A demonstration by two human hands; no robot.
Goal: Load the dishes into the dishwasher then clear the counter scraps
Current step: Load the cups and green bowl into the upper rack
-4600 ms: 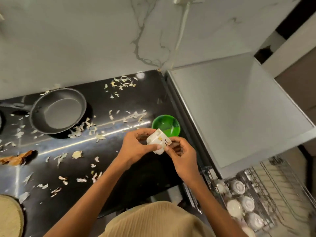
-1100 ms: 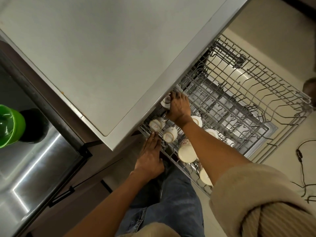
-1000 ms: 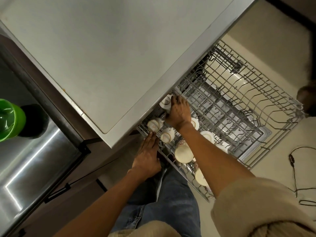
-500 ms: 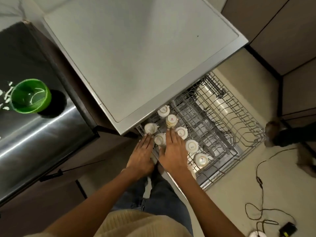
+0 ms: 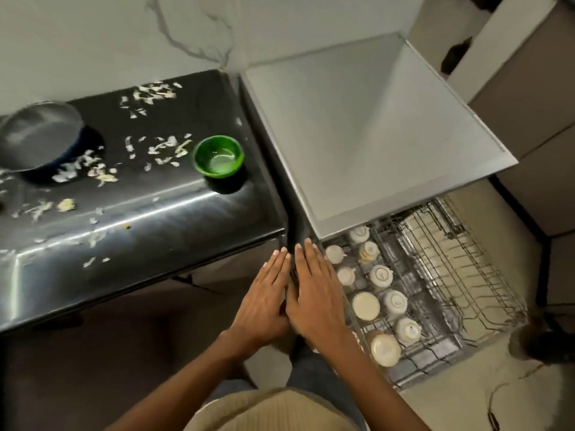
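Note:
The dishwasher's wire rack [image 5: 460, 284] is pulled out at the lower right, with several white cups [image 5: 381, 275] upside down along its left side. My left hand [image 5: 264, 297] and my right hand [image 5: 314, 290] lie side by side with straight fingers, holding nothing, just left of the rack. A green bowl [image 5: 218, 155] stands on the black counter [image 5: 149, 213] near its right edge. Pale vegetable scraps [image 5: 93, 172] lie scattered over the counter.
A grey pan [image 5: 37, 135] sits at the counter's far left. The grey dishwasher top [image 5: 373, 126] fills the upper right. A marble wall runs behind. A black cable [image 5: 497, 399] lies on the beige floor at the lower right, near a dark shape.
Both hands have drawn back from the cups in the rack and now lie left of it. The view has swung left, bringing the counter, scraps and pan into sight.

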